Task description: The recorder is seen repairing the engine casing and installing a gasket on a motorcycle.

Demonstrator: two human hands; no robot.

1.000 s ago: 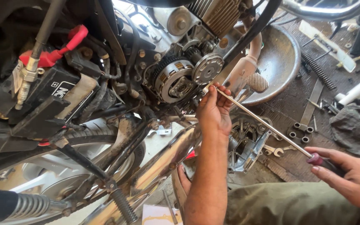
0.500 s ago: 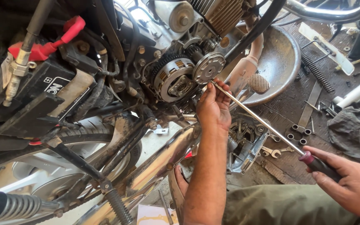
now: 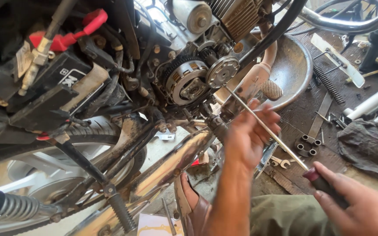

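My right hand (image 3: 359, 205) grips the dark handle of a long screwdriver (image 3: 267, 129) at the lower right. Its thin steel shaft runs up and left, and the tip meets the round silver gear (image 3: 222, 71) on the open motorcycle engine. My left hand (image 3: 249, 133) is under the middle of the shaft, fingers curled loosely, steadying it. Just left of the gear sits the exposed clutch assembly (image 3: 187, 82) with its ring of teeth. The chrome exhaust pipe (image 3: 162, 172) passes below my left forearm.
A steel bowl (image 3: 292, 70) lies behind the engine. Springs, a metal bracket (image 3: 335, 59), wrenches (image 3: 280, 162), small parts and a dark rag (image 3: 366, 144) lie on the dirty floor at right. A battery with red cap (image 3: 66, 37) is at upper left; the rear wheel (image 3: 36, 183) at lower left.
The screwdriver tip has moved up onto the silver gear. My left hand has slid down the shaft and loosened. The view has shifted slightly.
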